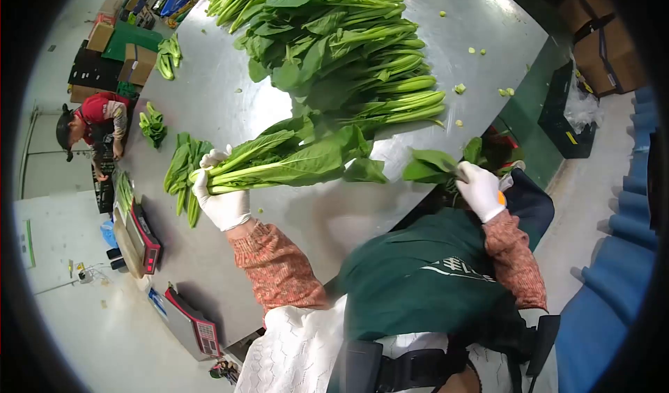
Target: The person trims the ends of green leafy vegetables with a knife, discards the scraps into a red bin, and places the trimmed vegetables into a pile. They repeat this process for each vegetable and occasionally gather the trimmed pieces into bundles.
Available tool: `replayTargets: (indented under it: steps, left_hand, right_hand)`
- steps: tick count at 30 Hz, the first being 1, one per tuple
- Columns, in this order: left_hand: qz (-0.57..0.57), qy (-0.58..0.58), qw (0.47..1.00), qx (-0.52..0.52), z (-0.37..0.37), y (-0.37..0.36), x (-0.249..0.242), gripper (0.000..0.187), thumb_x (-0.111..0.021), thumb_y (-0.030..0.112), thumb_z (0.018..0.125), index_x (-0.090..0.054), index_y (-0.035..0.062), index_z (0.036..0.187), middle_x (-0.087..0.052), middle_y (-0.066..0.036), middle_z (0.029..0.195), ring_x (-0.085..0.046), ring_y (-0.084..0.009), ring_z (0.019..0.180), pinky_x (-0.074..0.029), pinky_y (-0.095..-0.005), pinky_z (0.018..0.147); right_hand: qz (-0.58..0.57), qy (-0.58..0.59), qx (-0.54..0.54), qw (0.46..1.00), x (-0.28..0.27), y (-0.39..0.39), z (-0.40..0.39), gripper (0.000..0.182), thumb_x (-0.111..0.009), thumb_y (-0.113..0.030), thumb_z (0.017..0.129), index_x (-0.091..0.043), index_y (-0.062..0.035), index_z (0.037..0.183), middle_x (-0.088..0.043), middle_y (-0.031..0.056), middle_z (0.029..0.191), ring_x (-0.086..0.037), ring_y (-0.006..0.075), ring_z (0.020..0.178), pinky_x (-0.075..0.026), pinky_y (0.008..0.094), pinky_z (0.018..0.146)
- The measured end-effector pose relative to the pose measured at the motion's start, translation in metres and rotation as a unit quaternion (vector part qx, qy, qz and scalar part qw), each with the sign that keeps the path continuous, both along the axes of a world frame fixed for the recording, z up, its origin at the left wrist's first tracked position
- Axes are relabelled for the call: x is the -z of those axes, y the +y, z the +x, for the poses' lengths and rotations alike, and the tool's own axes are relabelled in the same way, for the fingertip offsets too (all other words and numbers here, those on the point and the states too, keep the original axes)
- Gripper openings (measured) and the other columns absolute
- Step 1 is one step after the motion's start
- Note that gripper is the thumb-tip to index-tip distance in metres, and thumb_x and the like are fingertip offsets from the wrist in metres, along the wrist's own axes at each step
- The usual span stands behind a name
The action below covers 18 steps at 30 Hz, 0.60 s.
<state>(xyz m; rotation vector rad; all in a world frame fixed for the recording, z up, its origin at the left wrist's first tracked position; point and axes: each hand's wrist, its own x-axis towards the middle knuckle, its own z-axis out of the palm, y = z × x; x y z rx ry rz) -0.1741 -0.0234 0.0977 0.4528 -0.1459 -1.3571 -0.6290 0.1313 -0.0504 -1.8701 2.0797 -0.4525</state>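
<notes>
Crosswise over a metal table (488,17), a bunch of leafy greens (279,166) rests in the grasp of a worker in a green apron (411,274). The white-gloved left hand (224,203) wraps around the pale stems, fingers curled over them, while the white-gloved right hand (481,189) pinches a dark leaf (428,166), the exact contact of its fingertips partly hidden.

Done well, the work appears to call for a left hold firm enough to keep the stems gathered yet light enough not to bruise them. A small pinch low on a leaf, with a short, clean pull, seems kinder to neighbouring leaves than a wide grab. Too hard a squeeze could snap the stems; too loose a hold could let the bunch fan apart.

The bunch lies with its stem ends at the left palm and its leafy end stretching toward the right hand. A gap separates those leaf tips from the pinched leaf, which points back toward the bunch from the right fingers, near the table's edge. Whether the bunch's upper leaves touch the large pile of greens (355,51) behind them cannot be told. Just beside the left hand, a smaller bundle (184,170) lies on the metal; farther off, a co-worker in red (101,107) stands across the table.
</notes>
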Motion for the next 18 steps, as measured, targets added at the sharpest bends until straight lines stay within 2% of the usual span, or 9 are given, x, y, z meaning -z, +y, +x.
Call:
replayTargets:
  steps: [3, 4, 6, 7, 8, 11, 13, 16, 18]
  left_hand:
    - [0.002, 0.029, 0.999, 0.023, 0.000, -0.005, 0.004, 0.021, -0.061, -0.003, 0.079, -0.056, 0.0024, 0.099, -0.058, -0.006, 0.087, -0.059, -0.0211, 0.088, -0.028, -0.0480, 0.122]
    - [0.064, -0.013, 0.997, -0.038, -0.019, -0.007, 0.000, 0.021, -0.063, -0.002, 0.081, -0.056, 0.0022, 0.100, -0.051, -0.003, 0.080, -0.054, -0.0189, 0.080, -0.039, -0.0428, 0.111]
    - [-0.035, 0.112, 0.989, 0.092, -0.008, -0.006, 0.000, 0.018, -0.065, 0.001, 0.084, -0.056, 0.0021, 0.100, -0.044, 0.000, 0.075, -0.047, -0.0163, 0.072, -0.043, -0.0362, 0.092]
    - [-0.009, 0.100, 0.993, 0.060, -0.011, -0.005, -0.003, 0.017, -0.067, 0.006, 0.088, -0.057, 0.0022, 0.101, -0.038, 0.002, 0.072, -0.041, -0.0148, 0.069, -0.038, -0.0331, 0.079]
    - [-0.043, 0.084, 0.990, 0.101, -0.011, -0.005, -0.006, 0.015, -0.067, 0.010, 0.091, -0.058, 0.0031, 0.101, -0.037, 0.002, 0.072, -0.040, -0.0140, 0.068, -0.039, -0.0338, 0.081]
    - [-0.072, -0.064, 0.990, 0.106, -0.027, -0.001, -0.026, 0.008, -0.062, 0.012, 0.096, -0.059, 0.0051, 0.098, -0.032, 0.003, 0.071, -0.036, -0.0134, 0.067, -0.039, -0.0343, 0.081]
    - [-0.062, -0.286, 0.955, 0.046, -0.034, 0.002, -0.034, 0.009, -0.061, 0.012, 0.097, -0.058, 0.0044, 0.098, -0.039, 0.002, 0.072, -0.040, -0.0129, 0.066, -0.042, -0.0343, 0.076]
    - [-0.028, -0.579, 0.812, -0.061, -0.061, 0.018, -0.051, 0.014, -0.063, 0.007, 0.093, -0.061, -0.0014, 0.104, -0.055, -0.002, 0.078, -0.052, -0.0125, 0.072, -0.047, -0.0290, 0.071]
    - [-0.006, -0.698, 0.714, -0.047, -0.062, 0.027, -0.047, 0.012, -0.066, 0.002, 0.090, -0.064, -0.0015, 0.102, -0.059, -0.002, 0.084, -0.055, -0.0112, 0.076, -0.047, -0.0254, 0.072]
  right_hand:
    - [0.056, -0.052, 0.117, 0.990, -0.026, 0.018, -0.038, 0.044, -0.070, -0.011, 0.081, -0.063, -0.0147, 0.125, -0.071, 0.0149, 0.086, -0.070, 0.0338, 0.078, -0.054, 0.0418, 0.068]
    - [0.026, -0.075, 0.134, 0.988, -0.039, 0.016, -0.042, 0.044, -0.070, -0.011, 0.082, -0.063, -0.0143, 0.125, -0.071, 0.0149, 0.087, -0.070, 0.0330, 0.078, -0.055, 0.0405, 0.068]
    - [-0.037, -0.124, 0.164, 0.978, -0.055, 0.002, -0.041, 0.042, -0.071, -0.011, 0.084, -0.064, -0.0134, 0.125, -0.071, 0.0148, 0.087, -0.071, 0.0313, 0.079, -0.055, 0.0381, 0.069]
    - [-0.096, -0.150, 0.155, 0.972, -0.061, -0.011, -0.036, 0.038, -0.071, -0.010, 0.085, -0.065, -0.0118, 0.123, -0.072, 0.0148, 0.089, -0.072, 0.0285, 0.082, -0.055, 0.0346, 0.071]
    - [-0.162, -0.221, 0.140, 0.952, -0.059, -0.028, -0.029, 0.035, -0.070, -0.009, 0.086, -0.067, -0.0115, 0.120, -0.072, 0.0148, 0.094, -0.073, 0.0263, 0.085, -0.056, 0.0330, 0.073]
    - [-0.126, -0.176, 0.079, 0.973, -0.081, -0.083, -0.006, 0.045, -0.062, -0.004, 0.082, -0.064, -0.0138, 0.126, -0.069, 0.0115, 0.108, -0.069, 0.0308, 0.097, -0.055, 0.0374, 0.081]
    - [-0.133, -0.132, 0.017, 0.982, -0.066, -0.120, 0.004, 0.055, -0.061, -0.003, 0.078, -0.058, -0.0120, 0.133, -0.065, 0.0130, 0.116, -0.066, 0.0337, 0.101, -0.053, 0.0399, 0.087]
    - [-0.092, -0.040, -0.019, 0.995, -0.014, -0.146, 0.007, 0.050, -0.060, -0.008, 0.082, -0.058, -0.0132, 0.131, -0.064, 0.0133, 0.111, -0.065, 0.0341, 0.102, -0.052, 0.0415, 0.085]
    - [-0.119, -0.104, 0.004, 0.987, -0.030, -0.136, 0.010, 0.038, -0.066, -0.012, 0.081, -0.065, -0.0094, 0.119, -0.064, 0.0134, 0.101, -0.064, 0.0332, 0.094, -0.052, 0.0398, 0.081]
